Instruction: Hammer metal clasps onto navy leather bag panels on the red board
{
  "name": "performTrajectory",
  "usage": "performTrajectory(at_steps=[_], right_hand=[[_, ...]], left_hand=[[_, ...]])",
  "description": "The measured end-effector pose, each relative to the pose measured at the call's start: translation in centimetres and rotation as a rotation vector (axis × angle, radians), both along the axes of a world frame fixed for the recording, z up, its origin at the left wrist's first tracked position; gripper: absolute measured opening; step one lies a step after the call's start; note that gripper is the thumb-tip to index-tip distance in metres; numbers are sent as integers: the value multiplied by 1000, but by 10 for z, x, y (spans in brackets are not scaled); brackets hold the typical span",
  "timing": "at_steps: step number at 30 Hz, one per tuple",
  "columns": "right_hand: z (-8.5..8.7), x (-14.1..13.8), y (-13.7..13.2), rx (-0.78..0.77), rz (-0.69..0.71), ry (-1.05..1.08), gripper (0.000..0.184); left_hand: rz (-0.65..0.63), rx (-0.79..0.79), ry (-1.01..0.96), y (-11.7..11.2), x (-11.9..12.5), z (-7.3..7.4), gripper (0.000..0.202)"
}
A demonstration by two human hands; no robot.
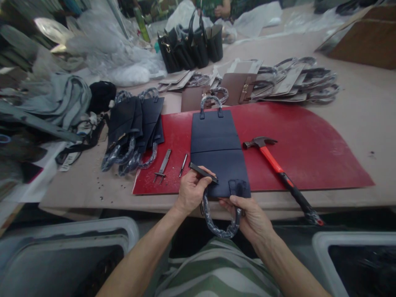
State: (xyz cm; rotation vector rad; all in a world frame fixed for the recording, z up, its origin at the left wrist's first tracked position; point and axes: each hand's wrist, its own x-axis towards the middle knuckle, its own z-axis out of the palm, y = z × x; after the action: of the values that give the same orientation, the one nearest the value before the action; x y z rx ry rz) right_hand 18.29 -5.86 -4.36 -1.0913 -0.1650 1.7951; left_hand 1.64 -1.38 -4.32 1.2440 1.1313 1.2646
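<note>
A flat dark navy bag panel (218,150) lies on a red mat (303,144), with one wrapped handle at its far end and another wrapped handle (220,229) hanging over the table's front edge. My left hand (192,190) is closed on a small black strip (203,173) at the panel's near left corner. My right hand (252,215) grips the right end of the near handle, thumb beside the handle tab (237,187).
A hammer (280,169) with an orange and black grip lies on the mat to the right. Two metal punch tools (163,166) lie left of the panel. Stacked dark panels (134,128) sit further left, brown pieces (238,84) and finished black bags (192,45) behind. Grey bins (71,247) stand below the table.
</note>
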Motion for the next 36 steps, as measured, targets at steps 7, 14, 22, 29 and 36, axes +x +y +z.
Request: performTrajectory(at_steps=[7,14,22,29,36], right_hand=[[-10,-3,-1,50,-6,-49,23],[-18,-2,-5,39,20,-113,21],[-14,-4,-5,13,25,-125,25],[-14,-4,-5,29,19,-131,21],[-14,-5,-4,2,-7,-97,20]], left_hand=[[-21,14,8,-3,-1,-1,11],[28,61,-25,-7,1,-3,10],[-23,91,91,-11,-3,-11,10],[-16,106,153,-10,-1,-7,8],[24,50,71,-5,-1,0,9]])
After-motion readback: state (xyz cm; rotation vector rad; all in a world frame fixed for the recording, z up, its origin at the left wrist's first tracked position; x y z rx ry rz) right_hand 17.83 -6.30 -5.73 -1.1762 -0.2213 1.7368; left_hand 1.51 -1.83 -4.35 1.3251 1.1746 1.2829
